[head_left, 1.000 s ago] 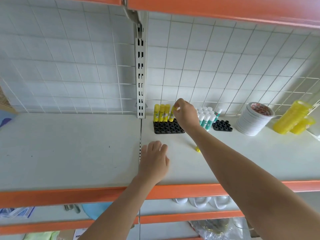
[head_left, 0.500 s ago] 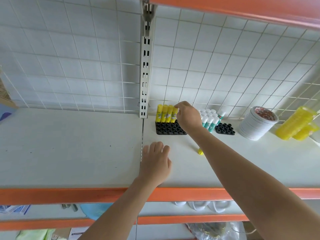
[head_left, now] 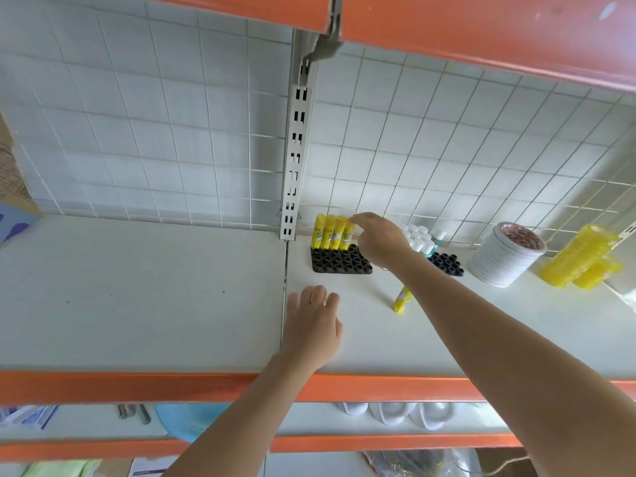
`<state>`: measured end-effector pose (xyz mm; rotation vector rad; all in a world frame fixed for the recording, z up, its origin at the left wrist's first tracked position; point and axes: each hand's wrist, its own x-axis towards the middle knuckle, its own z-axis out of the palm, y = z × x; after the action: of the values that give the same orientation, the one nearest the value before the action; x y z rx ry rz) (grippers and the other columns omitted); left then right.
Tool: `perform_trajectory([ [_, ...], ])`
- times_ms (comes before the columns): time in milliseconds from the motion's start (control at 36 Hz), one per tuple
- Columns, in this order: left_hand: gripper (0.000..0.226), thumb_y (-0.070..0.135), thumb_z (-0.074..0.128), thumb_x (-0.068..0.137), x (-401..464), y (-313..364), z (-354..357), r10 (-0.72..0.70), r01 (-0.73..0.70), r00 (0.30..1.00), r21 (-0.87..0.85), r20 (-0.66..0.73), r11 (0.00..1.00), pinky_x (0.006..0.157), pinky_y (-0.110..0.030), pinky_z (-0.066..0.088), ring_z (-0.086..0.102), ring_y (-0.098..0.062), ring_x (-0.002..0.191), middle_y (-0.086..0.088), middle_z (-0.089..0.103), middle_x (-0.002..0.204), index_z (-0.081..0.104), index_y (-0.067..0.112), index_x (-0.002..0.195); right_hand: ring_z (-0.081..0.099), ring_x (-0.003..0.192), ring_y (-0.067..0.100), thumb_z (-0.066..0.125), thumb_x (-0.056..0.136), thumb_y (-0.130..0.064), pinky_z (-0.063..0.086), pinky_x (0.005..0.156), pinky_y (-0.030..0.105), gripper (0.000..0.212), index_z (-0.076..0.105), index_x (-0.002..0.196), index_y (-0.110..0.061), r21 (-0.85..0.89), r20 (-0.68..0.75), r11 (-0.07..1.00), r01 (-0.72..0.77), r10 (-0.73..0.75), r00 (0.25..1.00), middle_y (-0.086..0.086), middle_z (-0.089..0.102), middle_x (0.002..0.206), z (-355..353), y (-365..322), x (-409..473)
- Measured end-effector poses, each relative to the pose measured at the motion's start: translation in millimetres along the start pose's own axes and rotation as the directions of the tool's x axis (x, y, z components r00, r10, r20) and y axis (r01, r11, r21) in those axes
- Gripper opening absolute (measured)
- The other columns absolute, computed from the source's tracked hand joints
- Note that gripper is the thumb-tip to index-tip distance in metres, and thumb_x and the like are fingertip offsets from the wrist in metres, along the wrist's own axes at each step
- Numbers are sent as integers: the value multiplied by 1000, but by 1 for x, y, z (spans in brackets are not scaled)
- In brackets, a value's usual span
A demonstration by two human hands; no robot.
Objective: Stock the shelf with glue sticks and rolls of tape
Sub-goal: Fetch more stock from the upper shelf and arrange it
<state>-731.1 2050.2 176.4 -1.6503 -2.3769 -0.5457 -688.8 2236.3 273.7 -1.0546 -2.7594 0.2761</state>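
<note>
Several yellow glue sticks [head_left: 330,232] stand in the back row of a black holed tray [head_left: 344,265] on the white shelf [head_left: 144,297]. My right hand [head_left: 380,237] reaches over the tray, its fingertips on the cap of the rightmost yellow stick [head_left: 347,235], which sits upright in its hole. My left hand [head_left: 315,327] lies flat on the shelf near the front edge, fingers apart, holding nothing. One loose yellow glue stick [head_left: 402,299] rests on the shelf under my right forearm. A stack of white tape rolls [head_left: 506,254] stands to the right.
White-capped glue sticks [head_left: 418,235] fill a second black tray [head_left: 447,264] behind my right wrist. Yellow wrapped packs [head_left: 581,258] lie at the far right. A slotted upright [head_left: 295,156] and wire grid back the shelf. An orange beam [head_left: 481,25] hangs overhead.
My right hand has lowered the fourth yellow stick into the tray's back row, level with the others. The camera has moved closer. My left hand has stayed flat on the shelf.
</note>
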Motion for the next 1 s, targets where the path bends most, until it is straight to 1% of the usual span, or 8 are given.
perform_trajectory([
  [111, 32, 26, 31, 74, -2, 1, -4, -18, 17, 998, 19, 58, 1000, 68, -38, 42, 56, -27, 80, -5, 56, 85, 60, 13, 82, 47, 128, 21, 35, 90, 2, 46, 97, 36, 60, 40, 146, -17, 45, -21, 999, 19, -18, 1000, -5, 29, 155, -7, 0, -14],
  [250, 33, 27, 32, 79, -2, 4, -8, -23, 24, 990, -9, 136, 1000, 75, -41, 41, 54, -28, 87, -4, 54, 92, 59, 13, 91, 58, 109, 21, 43, 93, -4, 43, 80, 26, 36, 64, 120, -13, 200, -269, 979, 38, 17, 963, 5, 58, 126, -13, 10, -50],
  [306, 27, 26, 38, 86, -1, 3, -9, -22, 21, 983, 7, 181, 1000, 85, -41, 38, 49, -27, 100, -3, 51, 104, 56, 15, 103, 58, 105, 21, 49, 92, -8, 41, 74, 27, 27, 68, 111, -15, 195, -328, 981, 18, 48, 943, 3, 62, 116, -14, 21, -68],
  [361, 20, 23, 47, 84, 0, 3, -10, -16, 14, 989, 16, 150, 1000, 82, -42, 39, 51, -28, 97, -4, 52, 101, 56, 15, 99, 57, 101, 22, 56, 90, -12, 41, 72, 29, 20, 68, 106, -16, 182, -355, 983, -10, 75, 932, 3, 64, 108, -12, 34, -87],
  [472, 15, 21, 48, 67, 1, 4, -6, -7, 6, 999, 19, 46, 1000, 62, -40, 44, 54, -31, 71, -7, 54, 78, 57, 13, 76, 57, 100, 23, 65, 89, -19, 44, 72, 32, 13, 66, 101, -13, 238, -362, 970, -50, 137, 922, 1, 65, 105, 1, 52, -114],
  [611, 28, 24, 34, 71, 1, 5, -3, 24, -23, 1000, 48, -13, 999, 61, -40, 45, 54, -30, 70, -7, 55, 76, 59, 12, 76, 56, 84, 12, 64, 91, -31, 41, 64, 29, 17, 62, 100, -17, 288, -374, 954, -77, 186, 908, -9, 58, 100, 5, 51, -124],
  [694, 30, 25, 32, 71, 0, 4, 0, 23, -22, 1000, 39, -18, 999, 61, -40, 45, 54, -30, 70, -7, 54, 77, 59, 12, 77, 57, 77, 17, 62, 92, -30, 42, 62, 33, 18, 59, 94, -12, 308, -358, 947, -88, 201, 912, -6, 55, 93, 6, 50, -121],
  [1000, 29, 23, 33, 72, 0, 3, 2, 29, -28, 998, 12, -64, 1000, 64, -40, 46, 54, -30, 71, -6, 54, 77, 59, 12, 78, 57, 78, 20, 67, 88, -18, 44, 67, 31, 23, 53, 105, -15, 343, -276, 938, -49, 150, 949, 0, 59, 88, 23, 48, -119],
])
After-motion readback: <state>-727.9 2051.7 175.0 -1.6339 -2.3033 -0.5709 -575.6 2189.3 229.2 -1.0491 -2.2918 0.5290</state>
